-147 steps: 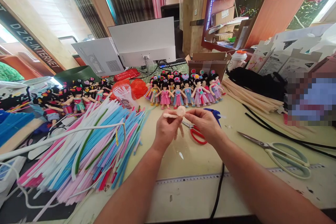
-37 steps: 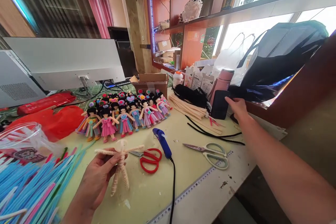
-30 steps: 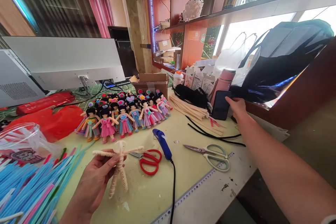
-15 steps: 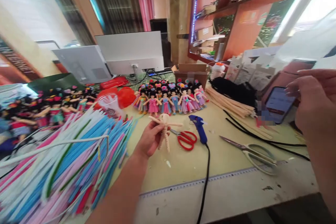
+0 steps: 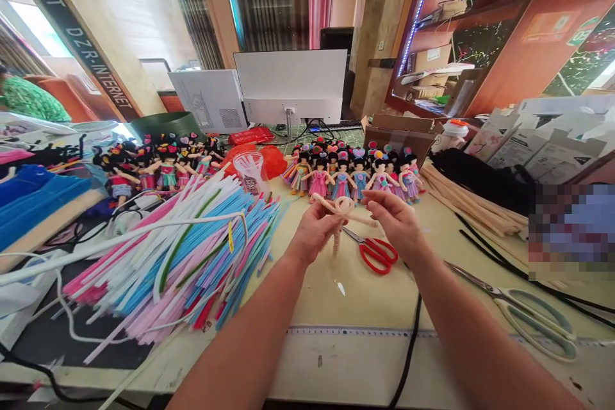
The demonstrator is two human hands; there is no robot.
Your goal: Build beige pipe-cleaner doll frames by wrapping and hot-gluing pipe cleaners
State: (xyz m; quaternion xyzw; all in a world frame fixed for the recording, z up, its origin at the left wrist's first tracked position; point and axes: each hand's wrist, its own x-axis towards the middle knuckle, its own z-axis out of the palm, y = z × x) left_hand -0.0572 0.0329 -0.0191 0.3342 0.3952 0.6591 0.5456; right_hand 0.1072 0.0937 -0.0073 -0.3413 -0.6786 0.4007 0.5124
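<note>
A beige pipe-cleaner figure (image 5: 344, 206) with a looped head, arms and twisted legs is pinched in my left hand (image 5: 314, 230). Just to its right is my right hand (image 5: 396, 221), thumb and fingertips close together beside the figure's head; whether they hold anything is too small to make out. Red-handled scissors (image 5: 378, 255) lie right below the hands. Finished dolls (image 5: 342, 176) with black hair and colourful skirts stand in rows behind. My right forearm hides the glue gun, leaving its black cord (image 5: 408, 359) showing.
Coloured pipe cleaners (image 5: 192, 250) are heaped at the left. Larger scissors (image 5: 533, 320) lie at the right, near beige stems (image 5: 475, 202) and black stems (image 5: 480, 173). A ruler strip (image 5: 355, 332) runs along the front. Monitors (image 5: 293, 83) and a cardboard box (image 5: 401, 134) stand behind.
My right hand has come in from the far right to beside the figure's head. The camera view has turned left, and the glue gun is now hidden behind my right arm.
</note>
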